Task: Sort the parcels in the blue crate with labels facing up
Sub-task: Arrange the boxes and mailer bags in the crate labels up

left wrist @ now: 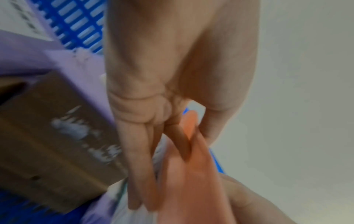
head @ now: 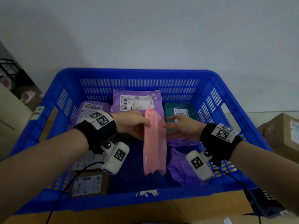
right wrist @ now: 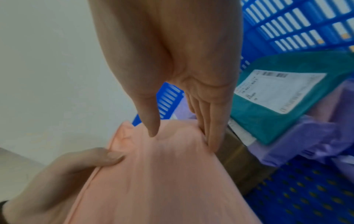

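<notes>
- at 6 o'clock, nearest the camera, the near rim of the blue slotted plastic crate (head: 113,201) sits on a brown cardboard surface (head: 145,214), with a scrap of white tape on the rim.
- at 7 o'clock inside the crate lies a brown cardboard box parcel (head: 90,185), its white label facing up.
- at 5 o'clock a crumpled purple plastic mailer (head: 182,172) lies on the crate floor; no label shows on it.
- in the centre a long pink plastic mailer (head: 155,143) is held up above the crate floor, running from 6 towards 12 o'clock; no label shows on the side facing the camera.
- the left hand (head: 131,123) grips the pink mailer's upper left edge, thumb on one face and fingers on the other, as the left wrist view shows.
- the right hand (head: 182,128) pinches the mailer's right edge, thumb on the pink face and straight fingers behind it.
- at 10 o'clock a pale purple flat mailer (head: 95,107) lies label up, partly under the left wrist.
- at 2 o'clock a teal plastic mailer (head: 181,110) lies label up, behind the right hand.
- at 12 o'clock a large purple plastic mailer (head: 137,101) leans towards the far wall, barcode label up.
- outside the crate at 3 o'clock stands a brown cardboard carton (head: 281,131).
</notes>
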A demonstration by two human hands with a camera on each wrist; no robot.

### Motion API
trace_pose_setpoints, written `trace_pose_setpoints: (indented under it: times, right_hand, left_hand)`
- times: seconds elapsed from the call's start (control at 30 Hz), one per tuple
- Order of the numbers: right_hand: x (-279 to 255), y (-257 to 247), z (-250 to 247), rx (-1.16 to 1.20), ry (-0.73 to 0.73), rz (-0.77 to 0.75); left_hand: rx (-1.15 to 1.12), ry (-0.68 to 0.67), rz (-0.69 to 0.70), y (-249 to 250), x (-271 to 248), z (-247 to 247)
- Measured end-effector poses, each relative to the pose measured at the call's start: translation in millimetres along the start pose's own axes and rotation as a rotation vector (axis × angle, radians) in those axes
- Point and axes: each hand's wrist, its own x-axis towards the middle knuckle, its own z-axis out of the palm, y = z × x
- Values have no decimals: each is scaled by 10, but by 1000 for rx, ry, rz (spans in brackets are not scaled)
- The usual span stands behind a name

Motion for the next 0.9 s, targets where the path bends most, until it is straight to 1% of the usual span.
trace_pose_setpoints:
  times: [0.1, 0.23, 0.33, 0.5, 0.6, 0.73, 0.9]
  right_hand:
    - [-141, -135, 32, 11, 8, -40]
    - [-232, -233, 44, -60, -1, -62]
    - [-275, -316, 35, -20, -21, -68]
    - [-362, -499, 6, 6, -68, -110]
    - [-370, -589, 14, 7, -52, -158]
    - [-349, -654, -4, -7, -29, -207]
    - [-282, -689, -42, 67, -4, -281]
  left_hand:
    - [-48, 16, 55, 123, -120, -16]
    - [-36, 1, 77, 211, -218, -14]
    - [-31, -2, 108, 256, -250, -24]
    - [-78, 76, 206, 368, -290, -31]
    - [-124, 86, 263, 428, -322, -18]
    - [-187, 53, 295, 463, -322, -42]
    - [-185, 156, 361, 480, -240, -51]
